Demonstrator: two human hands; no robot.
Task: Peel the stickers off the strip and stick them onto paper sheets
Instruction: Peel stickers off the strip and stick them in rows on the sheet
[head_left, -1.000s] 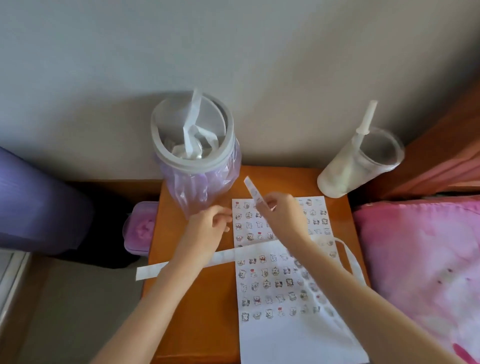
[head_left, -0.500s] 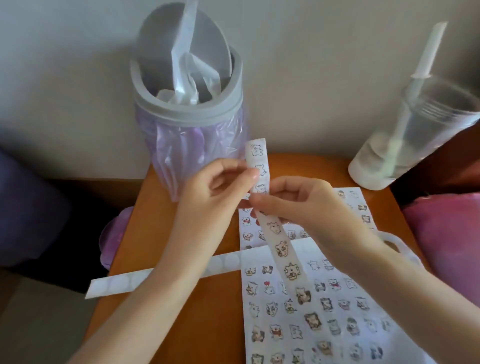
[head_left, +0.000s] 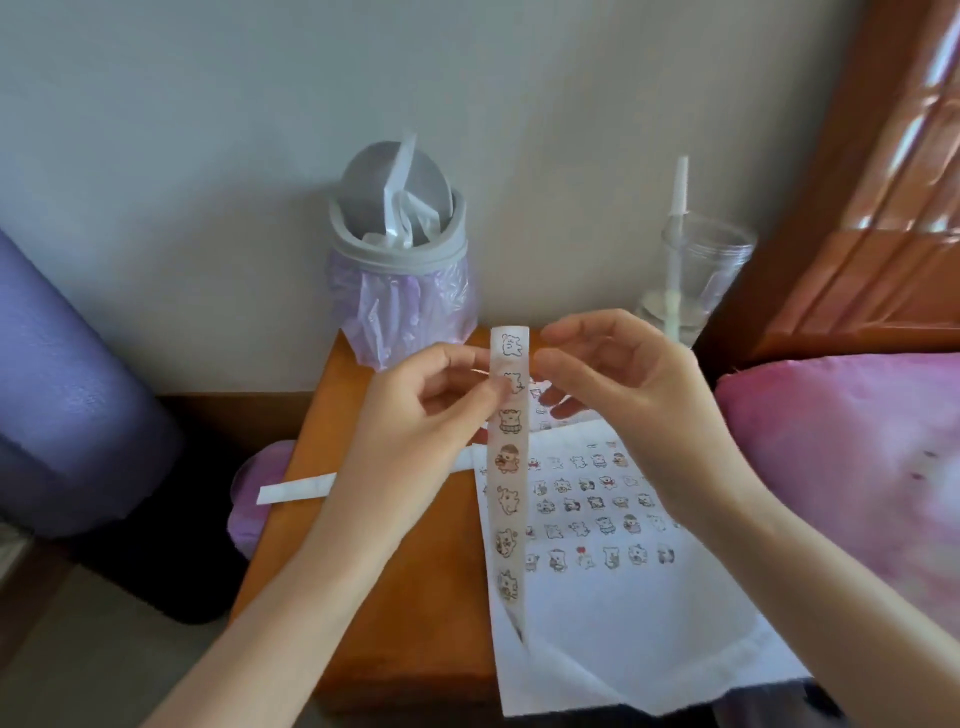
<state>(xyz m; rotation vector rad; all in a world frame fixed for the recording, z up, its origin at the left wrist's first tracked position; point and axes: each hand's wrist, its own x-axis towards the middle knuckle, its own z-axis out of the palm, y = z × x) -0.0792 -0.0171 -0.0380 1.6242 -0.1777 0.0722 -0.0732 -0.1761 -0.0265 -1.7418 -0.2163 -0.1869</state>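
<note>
One strip (head_left: 508, 467) held upright over the table (head_left: 415, 597), seven stickers visible on it, top to bottom. Left hand (head_left: 415, 415) pinches the strip's left edge at the second sticker, thumb and forefinger closed on it. Right hand (head_left: 618, 389) sits just right of the strip's top; its fingers (head_left: 566, 332) are curled and spread, thumb tip near or at the strip's right edge, contact not resolvable. The strip's lower end hangs down to the paper (head_left: 623, 597). At least two overlapping sheets at the table's right edge, several rows of stickers on them. One spent strip (head_left: 296, 490) overhangs the left edge. One bin (head_left: 402, 260) and one cup (head_left: 696, 275) at the back edge.
</note>
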